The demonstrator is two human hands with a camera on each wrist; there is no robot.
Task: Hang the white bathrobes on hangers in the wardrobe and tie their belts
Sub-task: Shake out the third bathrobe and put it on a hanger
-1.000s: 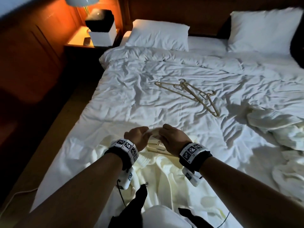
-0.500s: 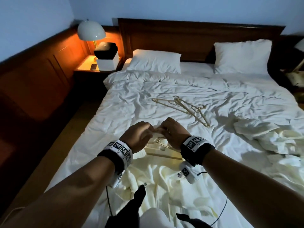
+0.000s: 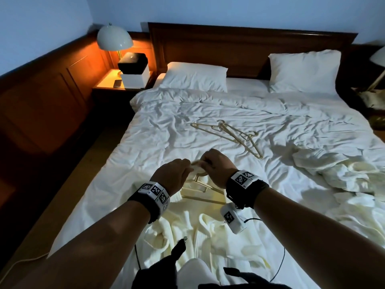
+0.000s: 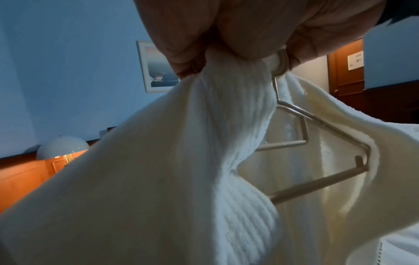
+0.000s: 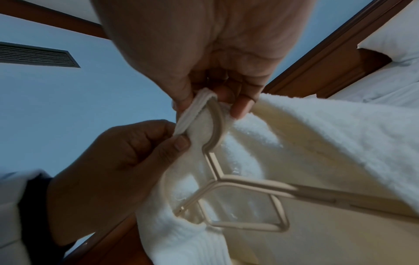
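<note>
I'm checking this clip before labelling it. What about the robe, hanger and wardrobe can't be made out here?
- Wardrobe: in no view.
- White bathrobe's belt: lost in folds, head view.
- Beige plastic hanger's hook tip: covered by right hand fingers and the robe's loop, right wrist view.
- Left hand: cut off by the top edge, left wrist view.
- Second crumpled white robe: cut by the right edge, head view.

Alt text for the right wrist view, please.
Two hands work a white bathrobe onto a beige hanger: the right hand pinches the hanger's hook with a fabric loop, and the left hand pinches the collar beside it.
</note>
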